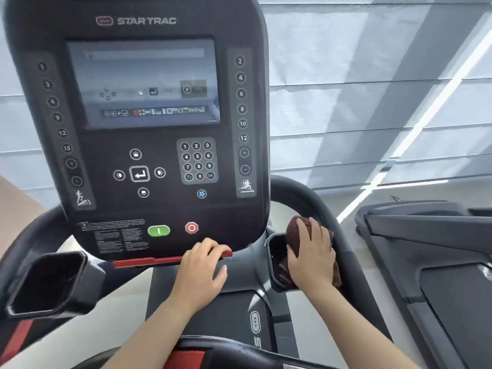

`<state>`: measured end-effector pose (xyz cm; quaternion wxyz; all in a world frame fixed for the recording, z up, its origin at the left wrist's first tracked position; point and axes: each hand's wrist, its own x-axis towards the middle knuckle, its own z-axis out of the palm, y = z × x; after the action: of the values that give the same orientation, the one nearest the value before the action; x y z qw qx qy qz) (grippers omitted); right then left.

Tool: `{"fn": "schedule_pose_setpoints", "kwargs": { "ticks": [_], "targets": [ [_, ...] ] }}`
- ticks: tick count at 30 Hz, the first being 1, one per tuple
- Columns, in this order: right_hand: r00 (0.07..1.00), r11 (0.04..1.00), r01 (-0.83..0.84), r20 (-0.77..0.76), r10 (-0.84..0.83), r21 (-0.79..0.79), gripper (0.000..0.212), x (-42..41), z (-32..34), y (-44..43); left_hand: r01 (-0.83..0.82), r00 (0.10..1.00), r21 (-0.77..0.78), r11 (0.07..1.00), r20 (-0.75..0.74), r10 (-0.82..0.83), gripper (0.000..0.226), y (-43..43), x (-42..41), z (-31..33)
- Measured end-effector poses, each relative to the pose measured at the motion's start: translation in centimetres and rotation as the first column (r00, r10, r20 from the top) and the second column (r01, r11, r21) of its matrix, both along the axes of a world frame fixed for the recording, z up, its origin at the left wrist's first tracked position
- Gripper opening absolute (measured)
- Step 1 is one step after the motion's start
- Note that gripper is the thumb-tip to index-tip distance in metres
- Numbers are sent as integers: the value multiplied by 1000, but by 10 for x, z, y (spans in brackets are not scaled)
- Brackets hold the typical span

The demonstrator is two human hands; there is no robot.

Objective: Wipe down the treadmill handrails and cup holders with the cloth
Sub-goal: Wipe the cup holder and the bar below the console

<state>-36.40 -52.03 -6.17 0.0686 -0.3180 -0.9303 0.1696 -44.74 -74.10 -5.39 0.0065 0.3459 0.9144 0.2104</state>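
Note:
My right hand (311, 255) presses a dark brown cloth (292, 229) onto the right cup holder (274, 251), beside the curved black right handrail (319, 203). Part of the cloth hangs inside the holder and part bunches above my fingers. My left hand (202, 270) rests with fingers spread on the lower edge of the console, touching the red bar (149, 262) beneath it. The left cup holder (48, 283) sits at the lower left with nothing in it, next to the left handrail (34, 235).
The black console (149, 115) with its screen, keypad, green start button (158, 230) and red stop button (191, 227) stands directly ahead. A second treadmill (431, 257) sits close on the right. Window blinds fill the background.

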Motion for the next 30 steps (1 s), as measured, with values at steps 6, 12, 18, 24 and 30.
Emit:
{"fn": "schedule_pose_setpoints", "kwargs": {
  "ticks": [6, 12, 18, 24, 30],
  "targets": [
    [996, 997, -81, -40, 81, -10, 62, 24, -2, 8, -22, 1000, 15, 1000, -1, 22, 28, -1, -1, -4],
    [995, 995, -98, -16, 98, -12, 59, 14, 1, 16, -57, 998, 8, 998, 14, 57, 25, 1, 0, -5],
    [991, 989, -125, -53, 121, -85, 55, -6, 14, 24, -90, 996, -10, 996, 25, 90, 32, 1, 6, -2],
    [946, 941, -322, -8, 323, -107, 58, -8, 14, -18, -120, 993, -10, 993, 9, 120, 40, 1, 12, -6],
    [926, 927, -368, 64, 373, -76, 59, 5, 10, -25, -140, 990, 14, 990, -13, 140, 35, 2, 12, -9]
  ]
}}
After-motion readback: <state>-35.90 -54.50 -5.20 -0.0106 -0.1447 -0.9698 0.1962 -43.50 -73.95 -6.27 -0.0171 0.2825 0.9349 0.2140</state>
